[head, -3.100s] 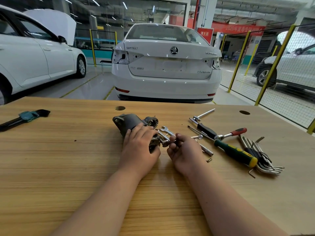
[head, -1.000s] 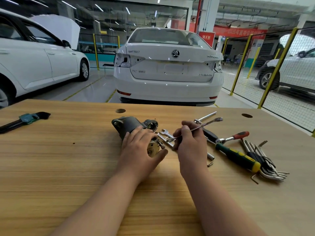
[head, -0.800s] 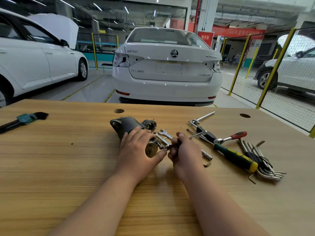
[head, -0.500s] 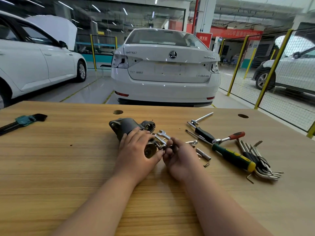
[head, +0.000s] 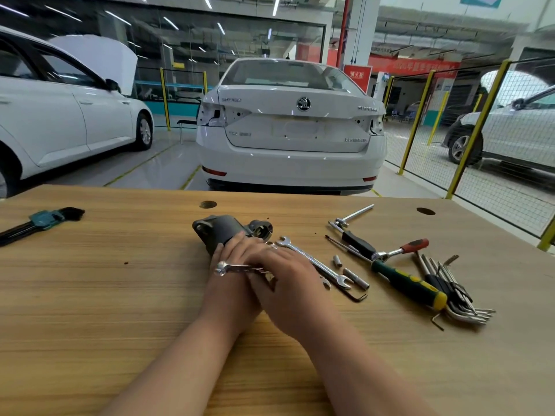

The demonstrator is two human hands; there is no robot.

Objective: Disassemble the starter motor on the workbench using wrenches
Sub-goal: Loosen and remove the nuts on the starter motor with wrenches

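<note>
The starter motor (head: 223, 232) lies mid-workbench (head: 120, 295), its housing apparently intact. The left hand (head: 232, 259) clasps its body. The right hand (head: 285, 274) pinches a small wrench (head: 237, 268) at its near end. Disassembly appears barely begun.

Illumination is bright and even. The source is the ceiling strip lights (head: 274, 7) overhead, which smear into streaks toward the upper left. Shadows on the workbench (head: 90, 295) are soft and short, lying close under the forearms and tools. The wrench (head: 312, 262) and the white car (head: 288, 130) show small glints (nothing blown out). Wide-angle distortion is evident: the yellow fence posts (head: 479, 129) lean inward. The centre is sharp; the nearest forearms are soft.
</note>
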